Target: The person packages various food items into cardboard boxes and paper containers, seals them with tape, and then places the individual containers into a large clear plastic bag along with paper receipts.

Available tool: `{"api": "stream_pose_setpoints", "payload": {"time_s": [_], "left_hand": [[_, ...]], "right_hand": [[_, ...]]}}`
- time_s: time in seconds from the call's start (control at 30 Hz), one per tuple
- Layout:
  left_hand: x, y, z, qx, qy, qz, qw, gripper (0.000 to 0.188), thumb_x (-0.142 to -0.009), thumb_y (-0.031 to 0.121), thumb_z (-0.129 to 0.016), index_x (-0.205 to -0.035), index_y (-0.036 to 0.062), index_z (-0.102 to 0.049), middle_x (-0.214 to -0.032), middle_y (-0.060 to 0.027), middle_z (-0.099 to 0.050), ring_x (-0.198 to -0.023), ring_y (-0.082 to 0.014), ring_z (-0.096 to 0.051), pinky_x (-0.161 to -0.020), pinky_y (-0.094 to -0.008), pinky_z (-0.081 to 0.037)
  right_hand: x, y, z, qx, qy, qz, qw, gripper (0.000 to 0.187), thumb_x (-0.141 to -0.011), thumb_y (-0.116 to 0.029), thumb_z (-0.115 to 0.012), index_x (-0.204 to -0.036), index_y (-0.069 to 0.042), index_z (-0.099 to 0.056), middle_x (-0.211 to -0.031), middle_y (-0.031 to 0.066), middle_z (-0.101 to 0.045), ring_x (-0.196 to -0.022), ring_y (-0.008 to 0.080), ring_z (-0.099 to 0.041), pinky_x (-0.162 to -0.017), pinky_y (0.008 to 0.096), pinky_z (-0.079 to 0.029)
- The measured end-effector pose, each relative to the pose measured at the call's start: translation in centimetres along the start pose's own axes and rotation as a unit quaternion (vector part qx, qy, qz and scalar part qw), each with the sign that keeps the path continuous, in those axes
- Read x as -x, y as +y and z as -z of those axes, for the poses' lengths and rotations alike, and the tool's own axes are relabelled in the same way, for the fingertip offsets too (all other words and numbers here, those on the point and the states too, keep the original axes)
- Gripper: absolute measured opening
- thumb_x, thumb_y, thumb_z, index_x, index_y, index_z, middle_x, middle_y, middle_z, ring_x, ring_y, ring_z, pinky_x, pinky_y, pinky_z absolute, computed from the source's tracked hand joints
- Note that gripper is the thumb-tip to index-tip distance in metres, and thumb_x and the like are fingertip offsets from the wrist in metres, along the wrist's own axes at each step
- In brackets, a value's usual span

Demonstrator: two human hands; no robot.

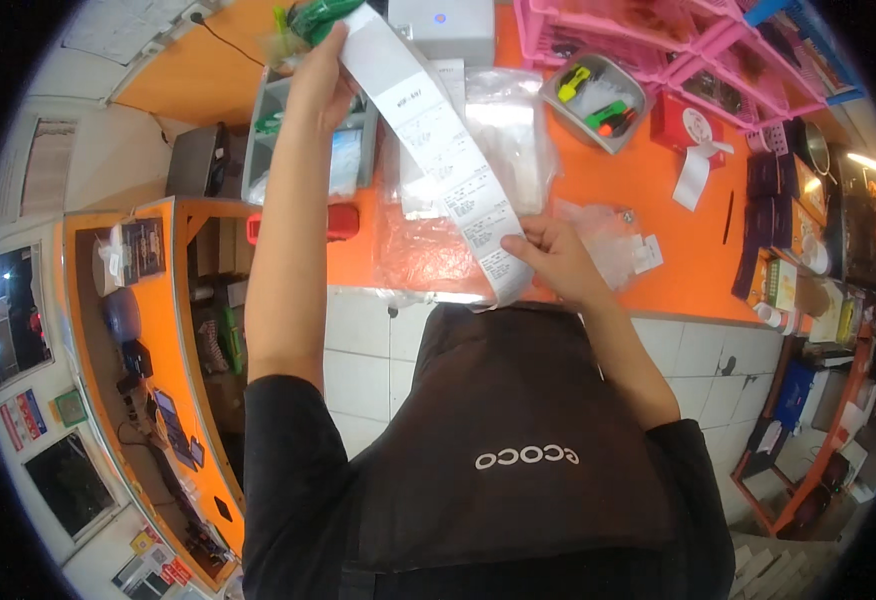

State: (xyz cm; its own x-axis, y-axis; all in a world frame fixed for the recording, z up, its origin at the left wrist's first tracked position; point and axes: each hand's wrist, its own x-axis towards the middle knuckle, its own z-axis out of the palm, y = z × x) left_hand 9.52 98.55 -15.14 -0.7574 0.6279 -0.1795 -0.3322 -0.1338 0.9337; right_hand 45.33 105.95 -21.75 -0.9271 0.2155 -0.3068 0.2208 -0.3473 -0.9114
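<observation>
A long white printed paper receipt (436, 140) stretches slantwise between my two hands above the orange counter. My left hand (320, 88) is closed on its upper far end, next to a green bundle (320, 18). Lower down, my right hand (550, 258) pinches the strip's right edge with thumb and fingers. The near end of the receipt curls at the counter's front edge. Beneath the strip lies clear plastic wrapping (420, 255), with more paper partly covered. A crumpled clear plastic bag (603, 240) with a white tag rests just right of my right hand.
A grey compartment box (366, 150) and a red object (330, 222) are at the left. Behind stand a white device (443, 30), a grey bin with markers (598, 145) and pink baskets (648, 70). Rightward are a red box (673, 122) and dark boxes (763, 220).
</observation>
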Motion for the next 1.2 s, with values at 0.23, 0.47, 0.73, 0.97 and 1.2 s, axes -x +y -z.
{"api": "stream_pose_setpoints", "payload": {"time_s": [0.23, 0.47, 0.73, 0.97, 1.2], "left_hand": [[8.9, -4.2, -3.8, 0.023, -0.051, 0.081, 0.995, 0.024, -0.097, 0.024, -0.07, -0.111, 0.0041, -0.07, -0.104, -0.0048, -0.074, -0.091, -0.0124, -0.07, -0.078, -0.0259, -0.055], [14.4, -6.8, -7.7, 0.088, -0.085, 0.105, 0.987, 0.024, -0.096, 0.017, -0.07, -0.113, 0.0018, -0.071, -0.104, -0.0041, -0.073, -0.092, -0.0105, -0.067, -0.079, -0.0244, -0.052], [14.9, -5.4, -9.0, 0.05, -0.108, 0.127, 0.985, 0.032, -0.094, 0.02, -0.075, -0.116, -0.0023, -0.069, -0.108, -0.0083, -0.072, -0.096, -0.0154, -0.068, -0.084, -0.0298, -0.054], [16.2, -5.6, -10.2, 0.149, -0.07, 0.16, 0.973, 0.031, -0.095, 0.021, -0.074, -0.114, -0.0033, -0.068, -0.108, -0.0095, -0.071, -0.097, -0.017, -0.069, -0.085, -0.0314, -0.055], [15.8, -4.3, -9.1, 0.098, -0.092, 0.135, 0.982, 0.031, -0.097, 0.021, -0.071, -0.118, -0.0013, -0.066, -0.108, -0.0084, -0.071, -0.095, -0.0165, -0.068, -0.084, -0.0314, -0.055]], "right_hand": [[-1.1, -1.2, 1.2, 0.055, -0.032, 0.003, 0.998, 0.028, -0.1, -0.013, -0.063, -0.122, 0.004, -0.063, -0.103, 0.0042, -0.072, -0.093, 0.0077, -0.065, -0.079, 0.0254, -0.052], [-5.2, -4.5, -0.7, 0.035, 0.151, 0.207, 0.966, 0.016, -0.101, -0.014, -0.062, -0.108, 0.001, -0.063, -0.089, 0.0014, -0.066, -0.084, 0.0049, -0.059, -0.07, 0.0234, -0.047], [-3.7, -5.3, -1.7, 0.022, 0.136, 0.193, 0.972, 0.017, -0.102, -0.013, -0.061, -0.102, 0.003, -0.066, -0.082, -0.003, -0.063, -0.076, 0.0024, -0.055, -0.066, 0.0215, -0.044], [-3.2, -4.1, -3.3, 0.054, 0.22, 0.263, 0.938, 0.019, -0.102, -0.013, -0.061, -0.105, 0.004, -0.068, -0.083, -0.0005, -0.067, -0.073, 0.0026, -0.056, -0.062, 0.0219, -0.045], [-1.5, -3.9, -4.3, 0.024, 0.197, 0.175, 0.964, 0.022, -0.102, -0.015, -0.06, -0.102, 0.004, -0.07, -0.081, 0.0029, -0.07, -0.072, 0.0048, -0.058, -0.063, 0.0252, -0.047]]}}
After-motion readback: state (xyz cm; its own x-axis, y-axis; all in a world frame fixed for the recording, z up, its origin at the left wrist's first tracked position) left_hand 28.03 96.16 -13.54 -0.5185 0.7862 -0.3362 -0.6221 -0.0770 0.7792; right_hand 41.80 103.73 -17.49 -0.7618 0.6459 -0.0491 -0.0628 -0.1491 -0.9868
